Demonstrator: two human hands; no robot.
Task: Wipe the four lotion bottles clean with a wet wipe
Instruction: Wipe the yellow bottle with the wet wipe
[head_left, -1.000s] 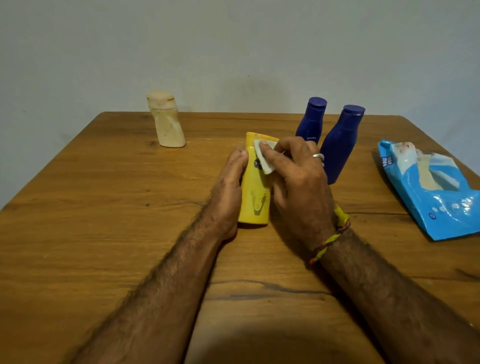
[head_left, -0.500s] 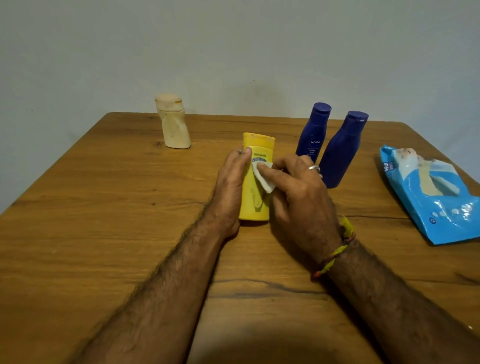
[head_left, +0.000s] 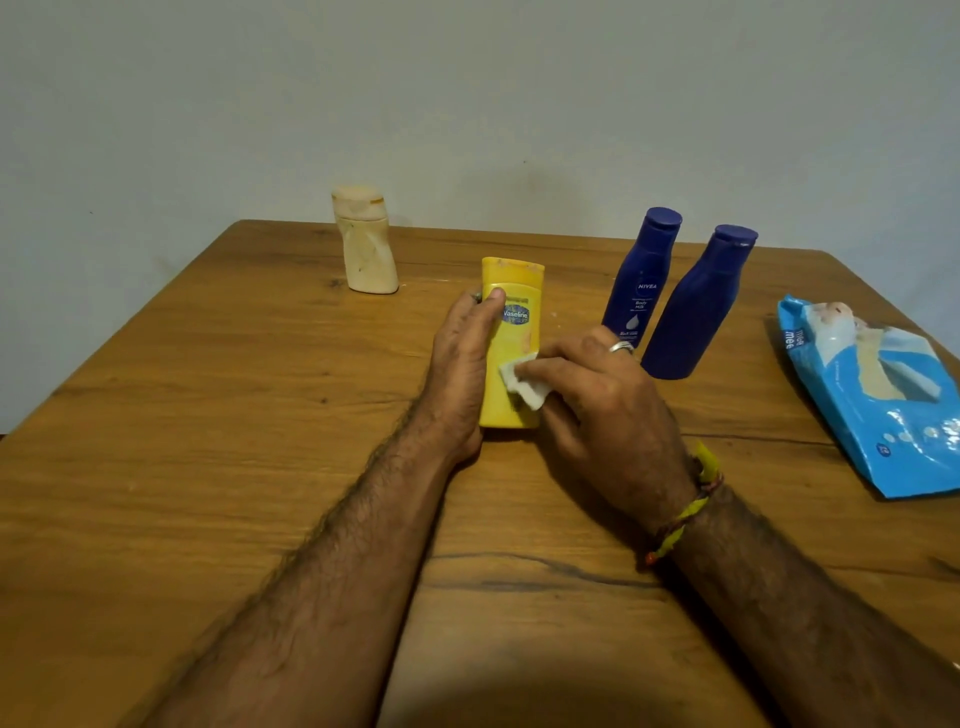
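Note:
A yellow lotion bottle (head_left: 511, 296) stands upright at the table's middle. My left hand (head_left: 462, 364) grips it from the left side, thumb across its front near the label. My right hand (head_left: 602, 400) pinches a folded white wet wipe (head_left: 522, 382) and presses it against the bottle's lower front. Two dark blue lotion bottles (head_left: 639, 280) (head_left: 696, 306) stand just right of it, behind my right hand. A dirty cream bottle (head_left: 366, 241) stands at the back left.
A blue pack of wet wipes (head_left: 878, 395) lies open at the right edge of the wooden table (head_left: 208, 415). A plain wall rises behind the table's far edge.
My right hand has slid the wipe down the yellow bottle's front, from near the cap to the lower part. My left hand has kept its hold on the bottle.

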